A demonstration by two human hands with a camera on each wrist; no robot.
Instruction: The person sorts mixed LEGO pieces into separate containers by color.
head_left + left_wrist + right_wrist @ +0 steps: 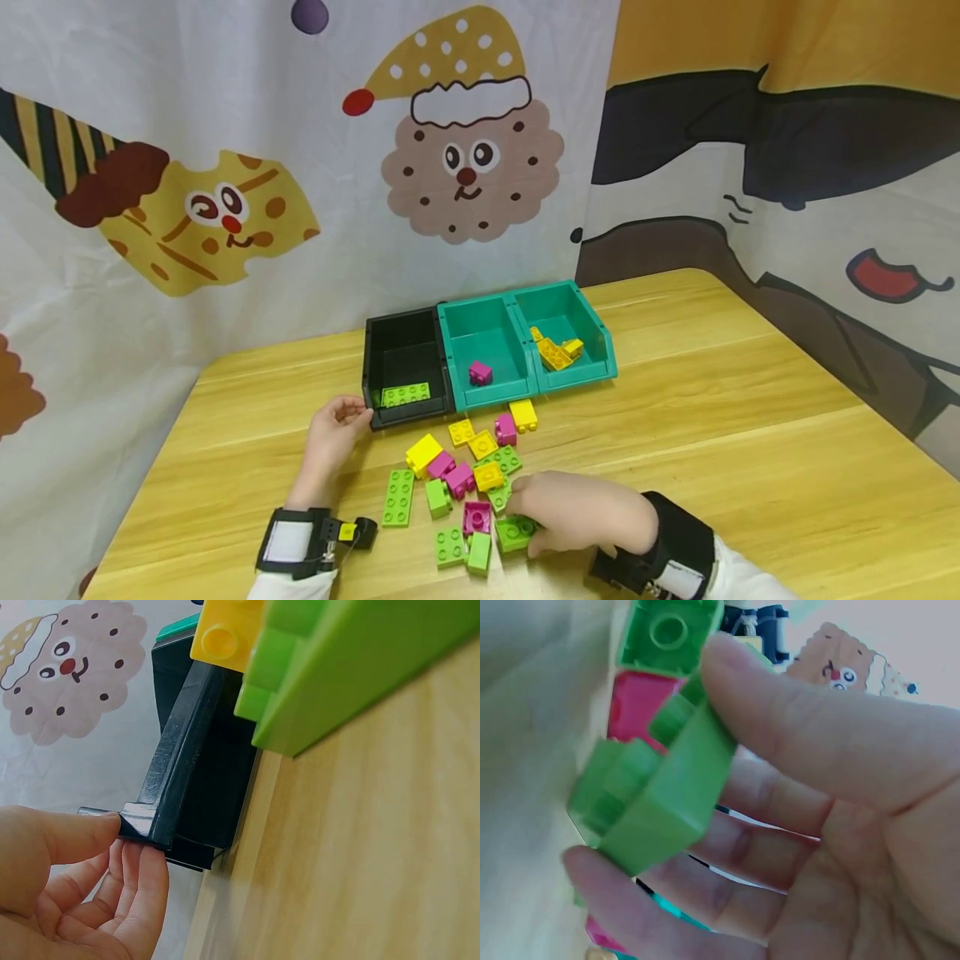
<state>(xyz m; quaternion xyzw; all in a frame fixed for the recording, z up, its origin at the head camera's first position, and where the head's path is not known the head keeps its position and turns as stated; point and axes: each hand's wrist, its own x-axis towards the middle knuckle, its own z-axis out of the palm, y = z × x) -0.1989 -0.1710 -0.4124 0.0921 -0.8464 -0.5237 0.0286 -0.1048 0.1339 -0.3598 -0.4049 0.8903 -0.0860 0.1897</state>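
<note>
Two hands [332,437] flank five yellow blocks [424,454], four pink blocks [459,480] and seven visible green blocks [397,498] at lower center, below one black bin [405,350] and two teal bins [483,321] mid-frame. Inside the bins are one pink block [481,372], at least one green block [405,394] and about three overlapping yellow pieces [555,355].

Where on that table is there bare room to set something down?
The widest bare patch of table lies between the teal bins, the right hand and the table's right edge. A narrower one lies between the black bin, the left hand and the left edge. Loose bricks crowd the space between the hands.
</note>
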